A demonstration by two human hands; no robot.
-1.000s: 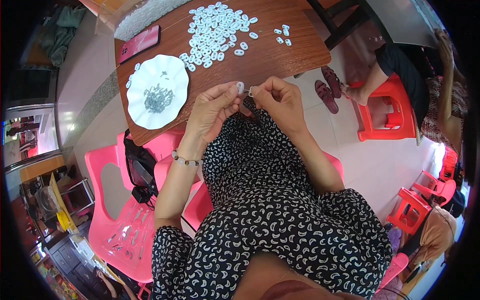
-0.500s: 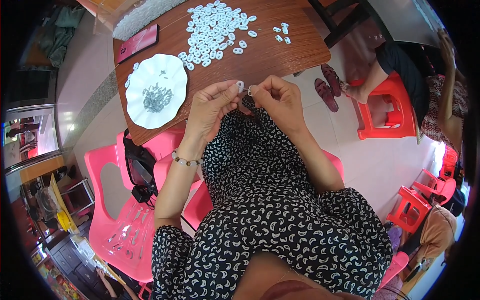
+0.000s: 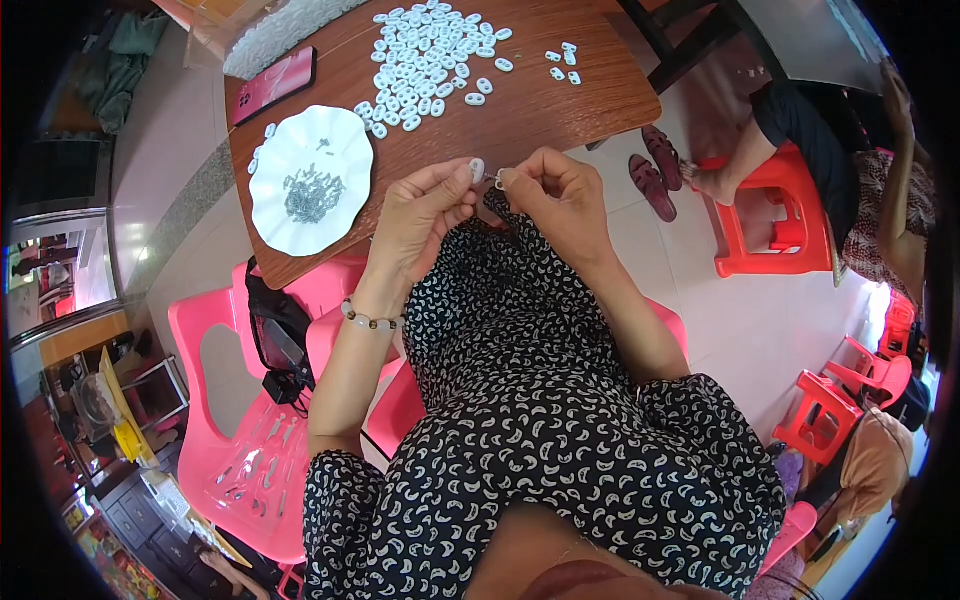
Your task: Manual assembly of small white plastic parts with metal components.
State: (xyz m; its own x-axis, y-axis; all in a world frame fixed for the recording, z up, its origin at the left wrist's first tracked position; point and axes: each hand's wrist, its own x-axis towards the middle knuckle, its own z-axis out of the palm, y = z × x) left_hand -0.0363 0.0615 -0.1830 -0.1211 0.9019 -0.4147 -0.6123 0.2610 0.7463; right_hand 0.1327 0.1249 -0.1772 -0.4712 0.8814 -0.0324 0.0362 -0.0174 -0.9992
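Observation:
My left hand point(image 3: 420, 215) pinches a small white oval plastic piece point(image 3: 477, 168) between thumb and fingertips, just over the near edge of the brown wooden table point(image 3: 560, 110). My right hand point(image 3: 555, 195) is close beside it, its fingers closed on a tiny metal part point(image 3: 497, 180) held against the white piece. A heap of the same white pieces point(image 3: 430, 55) lies on the far part of the table. A white scalloped plate point(image 3: 310, 180) with small metal parts in its middle sits to the left of my hands.
A red phone point(image 3: 272, 85) lies at the table's far left. Pink plastic chairs point(image 3: 240, 400) stand to my left, one with a black bag point(image 3: 280, 335). A person sits on a red stool point(image 3: 770, 215) at the right, sandals point(image 3: 655, 165) nearby. More red stools point(image 3: 845, 395) stand lower right.
Both hands stay together at the table's edge, with only small finger movements on the white piece and the metal part. The view has shifted slightly.

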